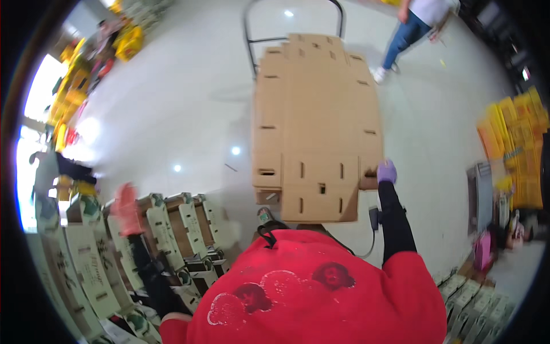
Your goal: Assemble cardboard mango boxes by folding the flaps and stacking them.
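Observation:
A large stack of flat brown cardboard sheets (321,109) with slots cut in it lies in front of me on a cart with a black frame handle (246,40). My right hand (387,171), in a purple glove, is closed on the near right edge of the cardboard. My left hand (127,211), in a coral glove, is out to the left above a row of pale printed cartons (166,229). It is blurred, but its fingers look stretched out, and nothing shows in it.
A person in jeans (409,37) walks by the far right of the cart. Yellow crates or boxes (515,137) are piled at the right, beside a grey bin (480,189). More yellow items (71,97) line the left wall. Pale cartons (475,304) stand at lower right.

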`<act>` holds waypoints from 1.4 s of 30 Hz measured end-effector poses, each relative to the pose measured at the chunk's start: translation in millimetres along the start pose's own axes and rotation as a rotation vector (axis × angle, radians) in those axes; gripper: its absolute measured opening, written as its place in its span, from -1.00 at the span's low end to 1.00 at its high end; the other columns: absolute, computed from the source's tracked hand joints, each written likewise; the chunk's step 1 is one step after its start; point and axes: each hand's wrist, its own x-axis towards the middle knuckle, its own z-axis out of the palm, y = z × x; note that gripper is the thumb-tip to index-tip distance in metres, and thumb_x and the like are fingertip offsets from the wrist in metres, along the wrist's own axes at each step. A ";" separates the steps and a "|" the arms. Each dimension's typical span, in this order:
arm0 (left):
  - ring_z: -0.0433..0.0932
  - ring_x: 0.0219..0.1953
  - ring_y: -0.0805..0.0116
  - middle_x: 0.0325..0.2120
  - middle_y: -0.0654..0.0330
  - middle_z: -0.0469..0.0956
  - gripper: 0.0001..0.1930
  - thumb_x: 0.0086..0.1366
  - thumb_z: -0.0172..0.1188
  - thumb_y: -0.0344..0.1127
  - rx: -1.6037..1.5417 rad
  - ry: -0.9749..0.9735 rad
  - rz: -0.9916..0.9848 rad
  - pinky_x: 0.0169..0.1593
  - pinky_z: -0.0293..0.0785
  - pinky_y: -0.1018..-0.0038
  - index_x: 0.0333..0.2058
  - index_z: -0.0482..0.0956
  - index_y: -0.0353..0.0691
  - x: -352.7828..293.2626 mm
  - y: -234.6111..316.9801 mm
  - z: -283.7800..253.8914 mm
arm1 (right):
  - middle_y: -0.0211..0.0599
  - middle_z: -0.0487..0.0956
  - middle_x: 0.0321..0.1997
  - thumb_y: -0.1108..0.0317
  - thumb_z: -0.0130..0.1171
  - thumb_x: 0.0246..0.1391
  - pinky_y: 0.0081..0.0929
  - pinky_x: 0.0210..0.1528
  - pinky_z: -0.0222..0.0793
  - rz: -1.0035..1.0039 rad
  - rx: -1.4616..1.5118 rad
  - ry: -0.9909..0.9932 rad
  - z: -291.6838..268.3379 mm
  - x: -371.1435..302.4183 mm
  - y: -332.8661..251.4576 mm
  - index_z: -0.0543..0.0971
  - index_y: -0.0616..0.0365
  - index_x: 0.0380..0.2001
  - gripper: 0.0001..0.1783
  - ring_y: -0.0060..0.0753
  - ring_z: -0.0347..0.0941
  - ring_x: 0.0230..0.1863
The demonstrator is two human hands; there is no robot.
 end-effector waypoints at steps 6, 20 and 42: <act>0.36 0.11 0.14 0.06 -0.08 0.37 -0.38 0.12 0.19 -0.23 0.435 -0.541 -0.284 0.14 0.27 0.38 0.13 0.26 -0.36 -67.0 -39.9 348.4 | 0.14 0.49 -0.13 -0.07 -0.11 -0.03 -0.09 0.00 0.27 0.083 -0.085 -0.134 11.9 26.3 26.9 0.47 0.17 -0.23 -0.48 0.12 0.40 -0.05; 0.52 -0.21 0.19 -0.26 0.01 0.57 -0.43 0.06 0.22 -0.02 0.153 -0.588 -0.567 -0.10 0.39 0.33 -0.05 0.44 -0.34 -55.1 -11.9 426.9 | -0.02 0.54 -0.16 -0.08 0.00 0.01 -0.13 -0.02 0.32 -0.017 0.064 -0.019 0.8 26.2 22.5 0.44 0.14 -0.11 -0.45 0.06 0.44 -0.07; 0.19 0.22 0.17 0.01 0.18 0.43 -0.76 -0.05 0.27 -0.12 1.134 -0.993 1.284 0.28 -0.19 -0.10 -0.37 0.59 -0.02 -81.5 135.3 442.3 | -0.32 0.39 -0.12 0.04 0.36 -0.49 0.09 0.31 -0.09 -1.553 -0.364 0.040 -53.8 -28.9 -55.6 0.46 0.04 -0.31 -0.42 -0.18 0.19 0.21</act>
